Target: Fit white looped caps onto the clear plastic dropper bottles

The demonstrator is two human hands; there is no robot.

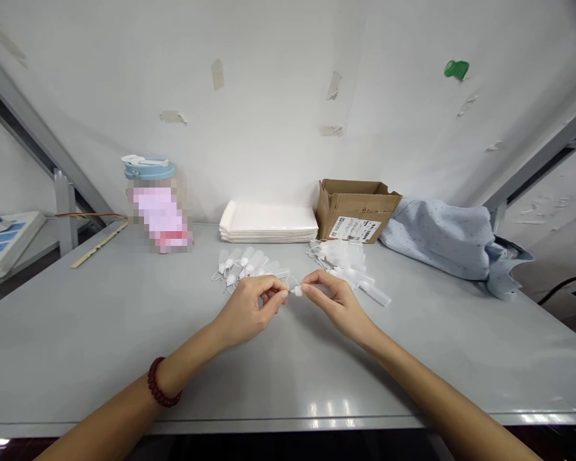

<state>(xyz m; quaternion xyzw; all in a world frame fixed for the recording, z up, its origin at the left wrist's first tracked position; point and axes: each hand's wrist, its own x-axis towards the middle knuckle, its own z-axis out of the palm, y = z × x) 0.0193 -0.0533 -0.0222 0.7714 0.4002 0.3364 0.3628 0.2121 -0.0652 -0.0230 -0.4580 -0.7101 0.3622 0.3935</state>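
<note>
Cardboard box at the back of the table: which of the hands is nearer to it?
Right. The right hand lies in front of the cardboard box, slightly to its left, with a heap of small plastic bottles between. The left hand lies farther left.

A pale grey worktop runs up to a white wall marked with scraps of old tape, grey metal braces slanting down at both sides under even, soft light.

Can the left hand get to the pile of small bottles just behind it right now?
Probably not at once: the left hand and right hand together pinch a small clear piece. The way to the bottle pile is otherwise free on the table.
</note>
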